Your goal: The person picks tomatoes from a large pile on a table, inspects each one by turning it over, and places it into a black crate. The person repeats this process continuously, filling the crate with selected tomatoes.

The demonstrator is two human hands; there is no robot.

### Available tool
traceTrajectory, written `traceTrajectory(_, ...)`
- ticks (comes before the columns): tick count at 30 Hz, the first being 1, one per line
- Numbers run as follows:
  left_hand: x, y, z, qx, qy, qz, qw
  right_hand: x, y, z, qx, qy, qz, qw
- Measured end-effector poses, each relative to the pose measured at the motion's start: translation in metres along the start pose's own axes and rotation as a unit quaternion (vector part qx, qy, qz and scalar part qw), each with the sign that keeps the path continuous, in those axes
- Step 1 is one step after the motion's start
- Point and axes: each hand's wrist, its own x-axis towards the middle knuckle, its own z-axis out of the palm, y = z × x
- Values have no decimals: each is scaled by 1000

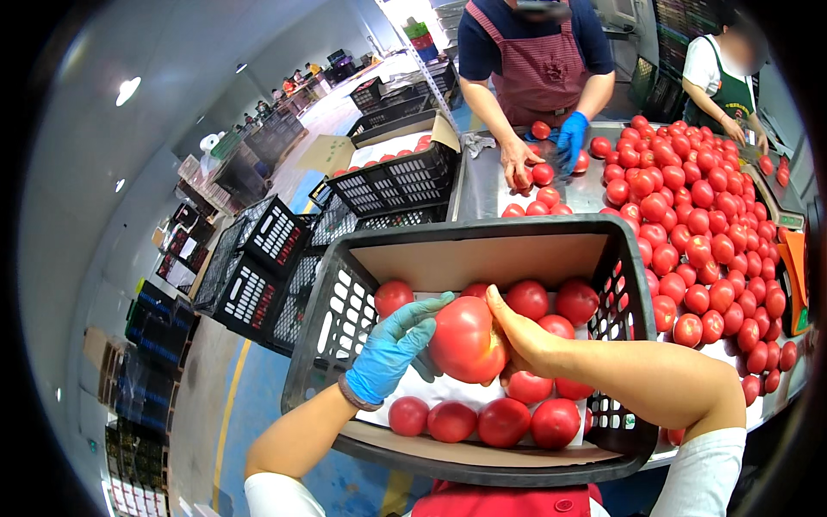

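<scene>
A large red tomato [468,339] is held between both my hands above a black plastic crate. My left hand [397,342], in a blue glove, cups its left side. My bare right hand [526,336] grips its right side, thumb on top. Below, the black plastic crate [478,475] is lined with cardboard and white paper. Several tomatoes lie in it: a row along the near side, including one at the near right [555,423], and others along the far side, such as one at the far right corner [577,302]. My hands hide part of the crate's middle.
A big heap of tomatoes [698,194] covers the metal table [475,184] at right. Across it, a co-worker in a red checked apron [539,74] handles tomatoes; another person in a green apron [733,97] stands beyond. Black crates [394,184] are stacked at left, above a blue floor.
</scene>
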Motion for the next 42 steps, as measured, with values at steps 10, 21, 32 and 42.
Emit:
traceTrajectory(10,12,-13,-7,-195,-191,-181,945,-1,-7,4,42,-29,-194,980)
traceTrajectory(21,15,-27,-18,-207,-30,-82,974,-7,-14,1,-24,-39,-174,984)
traceTrajectory(32,12,-20,-24,-256,-137,-163,943,-23,-34,6,81,-7,-88,993)
traceTrajectory(42,5,-8,-3,-263,-57,-189,944,-19,-29,5,25,10,-103,994)
